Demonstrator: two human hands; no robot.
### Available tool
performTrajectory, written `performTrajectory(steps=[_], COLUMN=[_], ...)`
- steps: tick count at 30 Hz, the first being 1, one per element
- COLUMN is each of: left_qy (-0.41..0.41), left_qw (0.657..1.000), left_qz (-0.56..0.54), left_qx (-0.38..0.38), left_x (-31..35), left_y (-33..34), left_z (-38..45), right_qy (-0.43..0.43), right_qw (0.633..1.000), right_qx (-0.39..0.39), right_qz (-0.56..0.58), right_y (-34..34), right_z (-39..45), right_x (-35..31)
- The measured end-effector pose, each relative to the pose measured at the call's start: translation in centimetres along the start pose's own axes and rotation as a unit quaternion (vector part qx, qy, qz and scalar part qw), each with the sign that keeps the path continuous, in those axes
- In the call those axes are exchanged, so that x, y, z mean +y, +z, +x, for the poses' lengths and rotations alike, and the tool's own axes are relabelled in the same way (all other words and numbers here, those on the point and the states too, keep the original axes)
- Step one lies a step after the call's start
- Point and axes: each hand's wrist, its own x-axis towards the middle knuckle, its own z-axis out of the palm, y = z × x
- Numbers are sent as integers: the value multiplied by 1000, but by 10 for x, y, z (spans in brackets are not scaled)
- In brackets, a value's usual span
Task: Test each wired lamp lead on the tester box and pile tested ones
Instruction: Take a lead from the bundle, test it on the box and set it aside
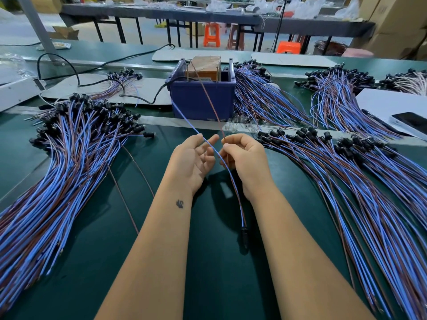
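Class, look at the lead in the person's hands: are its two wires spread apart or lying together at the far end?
Spread apart. The blue wire passes the left hand, the brown wire rises from the right hand.

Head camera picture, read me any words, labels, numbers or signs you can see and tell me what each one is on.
No text in this picture can be read.
Brown tester box inside the blue bin: a pale label strip with print, too small and blurred to read.
Phone on the right: dark screen, nothing shown.
Cardboard boxes in the background: no print that can be made out.
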Motion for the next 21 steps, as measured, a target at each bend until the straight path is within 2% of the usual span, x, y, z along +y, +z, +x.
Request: performTrajectory(steps=[5, 9, 12, 21], left_qy=[66, 145, 194, 217], left_qw=[993, 964, 939, 907], left_qz=[94, 218, 271, 350], left_qx=[6, 57, 82, 91], left_x=[-1, -3, -3, -7], left_y=[0, -3, -7, -10], left_z=[4, 6, 8, 10], right_qy=[15, 22, 19, 16], right_qw=[1000, 1000, 999, 999], right_qx=[1, 12, 20, 38], right_qz=[1, 19, 26, 34], right_y=[1, 1, 0, -2], right_z=[0, 0, 1, 4], right_x=[-1, -2, -1, 2])
